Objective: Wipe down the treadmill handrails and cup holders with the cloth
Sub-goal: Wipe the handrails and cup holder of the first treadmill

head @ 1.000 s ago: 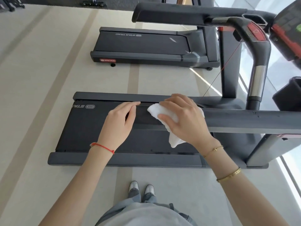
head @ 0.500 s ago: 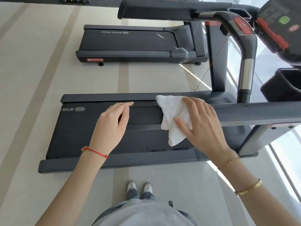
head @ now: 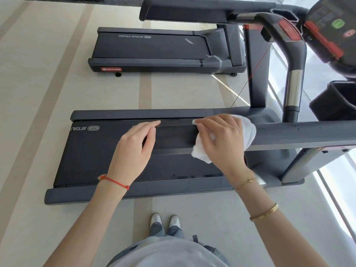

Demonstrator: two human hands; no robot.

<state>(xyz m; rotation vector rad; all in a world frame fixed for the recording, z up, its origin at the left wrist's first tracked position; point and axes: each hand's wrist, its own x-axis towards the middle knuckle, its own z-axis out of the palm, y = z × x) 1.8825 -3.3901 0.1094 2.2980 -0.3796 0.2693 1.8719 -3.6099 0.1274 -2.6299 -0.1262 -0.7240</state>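
Note:
The near handrail (head: 298, 133) is a dark grey bar crossing the view above the treadmill belt (head: 92, 151). My right hand (head: 219, 139) grips a white cloth (head: 248, 130) wrapped over this rail, with cloth showing beyond the knuckles and below the palm. My left hand (head: 134, 145) holds the rail's free end, fingers over the top and thumb on the near side. A stretch of bare rail lies between the two hands. The far handrail (head: 192, 10) runs along the top. A black cup holder (head: 335, 101) sits at the right edge, apart from both hands.
The console (head: 331, 26) with red and green buttons hangs at the upper right, above a curved grip with a chrome section (head: 293, 87). A second treadmill (head: 154, 49) stands further off on the pale floor. My shoes (head: 165, 222) are beside the deck's near edge.
My right hand slid the cloth to the right along the rail, then back left towards my left hand, and its fingers curled over the cloth. The left hand stayed on the rail end.

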